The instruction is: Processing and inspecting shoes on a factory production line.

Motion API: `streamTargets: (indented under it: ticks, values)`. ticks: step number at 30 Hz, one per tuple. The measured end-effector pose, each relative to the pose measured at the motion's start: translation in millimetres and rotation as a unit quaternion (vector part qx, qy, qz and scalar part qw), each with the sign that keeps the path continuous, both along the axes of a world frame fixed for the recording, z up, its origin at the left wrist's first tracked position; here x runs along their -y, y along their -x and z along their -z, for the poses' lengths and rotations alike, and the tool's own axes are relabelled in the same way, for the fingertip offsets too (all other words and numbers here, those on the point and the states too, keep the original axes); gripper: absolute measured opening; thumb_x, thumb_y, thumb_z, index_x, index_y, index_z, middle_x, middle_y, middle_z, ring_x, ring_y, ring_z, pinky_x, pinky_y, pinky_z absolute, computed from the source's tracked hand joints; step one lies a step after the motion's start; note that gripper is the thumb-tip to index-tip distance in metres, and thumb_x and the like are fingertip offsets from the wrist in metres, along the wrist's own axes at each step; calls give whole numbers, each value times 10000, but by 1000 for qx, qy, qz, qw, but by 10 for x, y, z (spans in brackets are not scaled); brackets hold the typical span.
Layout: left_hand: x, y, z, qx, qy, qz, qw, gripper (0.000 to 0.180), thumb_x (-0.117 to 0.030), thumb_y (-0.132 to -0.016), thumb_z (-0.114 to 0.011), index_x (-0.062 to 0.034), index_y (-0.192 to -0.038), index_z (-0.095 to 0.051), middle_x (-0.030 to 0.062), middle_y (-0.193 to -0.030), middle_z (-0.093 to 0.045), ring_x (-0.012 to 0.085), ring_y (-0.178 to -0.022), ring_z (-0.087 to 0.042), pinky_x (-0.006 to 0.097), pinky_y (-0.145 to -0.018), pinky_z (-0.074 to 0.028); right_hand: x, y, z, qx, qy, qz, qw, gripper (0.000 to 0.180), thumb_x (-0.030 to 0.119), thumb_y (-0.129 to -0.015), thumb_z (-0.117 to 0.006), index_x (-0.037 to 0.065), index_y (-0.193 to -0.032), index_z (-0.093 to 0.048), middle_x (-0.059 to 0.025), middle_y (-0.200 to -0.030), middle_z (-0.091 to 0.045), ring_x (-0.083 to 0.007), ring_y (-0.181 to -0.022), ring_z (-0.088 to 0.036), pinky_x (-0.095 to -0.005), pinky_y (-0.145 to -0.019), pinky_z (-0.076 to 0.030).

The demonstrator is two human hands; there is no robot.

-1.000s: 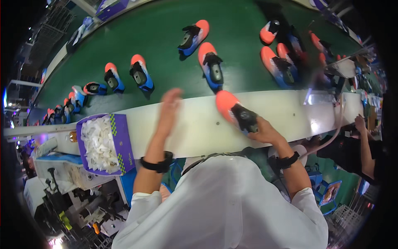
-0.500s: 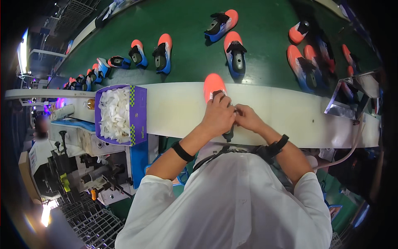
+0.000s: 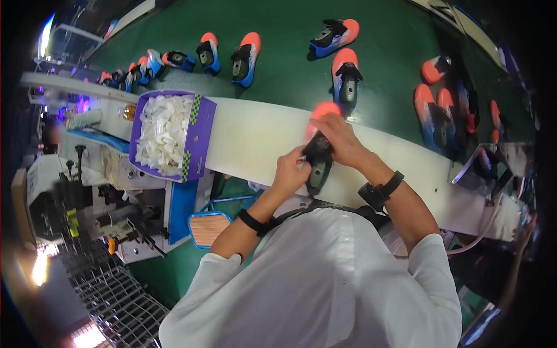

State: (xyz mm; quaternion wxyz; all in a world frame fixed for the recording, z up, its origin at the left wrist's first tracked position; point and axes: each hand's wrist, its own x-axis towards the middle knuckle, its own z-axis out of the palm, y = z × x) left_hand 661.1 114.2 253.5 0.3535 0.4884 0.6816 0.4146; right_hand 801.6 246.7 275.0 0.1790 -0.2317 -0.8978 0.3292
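Note:
An orange-toed shoe (image 3: 318, 152) with a black and blue upper lies on the white ledge (image 3: 249, 136) in front of me. My right hand (image 3: 338, 136) grips it from above near the toe. My left hand (image 3: 290, 172) holds its left side by the opening, fingers curled at the shoe's mouth. Both hands touch the same shoe. What the left fingers press into the opening is hidden.
A purple box (image 3: 169, 134) full of white crumpled paper wads sits on the ledge at left. Several more orange and blue shoes (image 3: 246, 57) ride the green conveyor belt (image 3: 290, 35) beyond. Machinery and a wire rack stand at lower left.
My left hand came off the ledge and joined the right one on the shoe. The shoe shifted left along the ledge and sits closer to my body. The view swung left.

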Motion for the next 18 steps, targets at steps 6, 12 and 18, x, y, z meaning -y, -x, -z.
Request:
streamTargets:
  ticks: [6, 12, 18]
  values:
    - [-211, 197, 198, 223, 48, -119, 966, 399, 68, -758, -513, 55, -1156, -541, 118, -907, -664, 128, -805, -613, 232, -732, -485, 11, -22, 92, 41, -3, -64, 997, 538, -75, -595, -613, 131, -1091, -572, -79, -1213, -516, -349, -1267, -358, -517, -943, -330]
    - [-59, 222, 122, 111, -62, -74, 989, 332, -98, -760, -695, 11, -1036, -546, 79, -895, -605, 149, -838, -591, 266, -739, -488, -182, -22, 90, 137, 6, -44, 990, 519, -23, -596, -649, 174, -1074, -612, -83, -1245, -521, -380, -1290, -322, -540, -939, -314]
    - [-241, -50, -123, -173, -118, 19, 978, 473, -176, -640, -724, -23, -1042, -528, 159, -894, -519, 344, -839, -508, 421, -751, -419, -134, 49, 328, 9, -84, -68, 994, 438, 148, -582, -708, 64, -1000, -607, -143, -1020, -575, -348, -989, -521, -477, -773, -406]
